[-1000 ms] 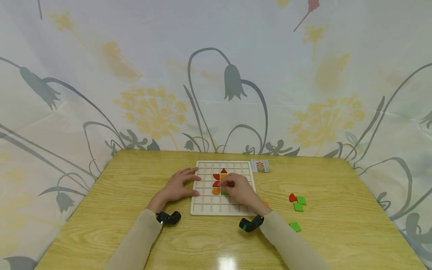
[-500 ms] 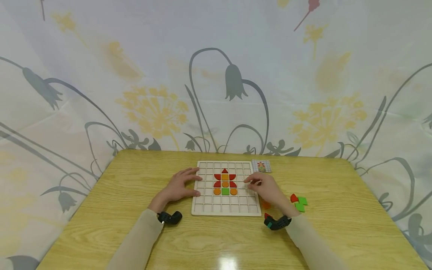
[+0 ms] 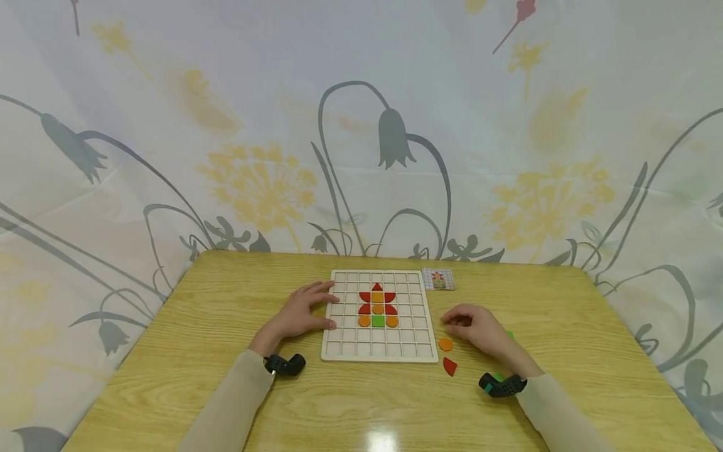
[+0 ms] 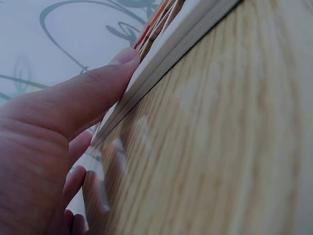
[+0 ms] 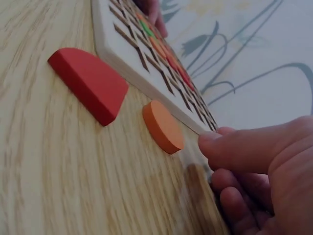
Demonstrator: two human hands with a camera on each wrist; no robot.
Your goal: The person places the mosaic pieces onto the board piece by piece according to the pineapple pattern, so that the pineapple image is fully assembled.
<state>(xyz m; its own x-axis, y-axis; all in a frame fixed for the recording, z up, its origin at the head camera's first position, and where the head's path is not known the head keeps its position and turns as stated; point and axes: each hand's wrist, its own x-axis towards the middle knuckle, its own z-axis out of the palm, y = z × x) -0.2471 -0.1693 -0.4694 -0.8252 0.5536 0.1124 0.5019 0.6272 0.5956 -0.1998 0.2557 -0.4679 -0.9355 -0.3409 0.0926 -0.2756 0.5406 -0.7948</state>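
A white gridded board [image 3: 350, 353] lies on the table, with red, orange and green pieces set in its middle cells. My left hand [image 3: 299, 312] rests at the board's left edge, fingers spread over the rim; in the left wrist view the thumb [image 4: 93, 88] touches the side of the board. Just right of the board, my right hand [image 3: 477, 326] hovers low with fingers loosely bent and nothing visible in them. Nearest to it is an orange disc [image 3: 445, 344], with a red quarter-circle piece [image 3: 449, 366] in front of that. Both also show in the right wrist view.
A small pattern card [image 3: 439, 279] lies by the board's far right corner. Green square pieces [image 3: 510, 335] are partly hidden behind my right forearm. A patterned curtain [image 3: 271, 125] hangs behind the table's far edge.
My right hand has moved from over the middle of the board to the right, off its edge. An orange disc and a green square now show there uncovered. The left hand stays put.
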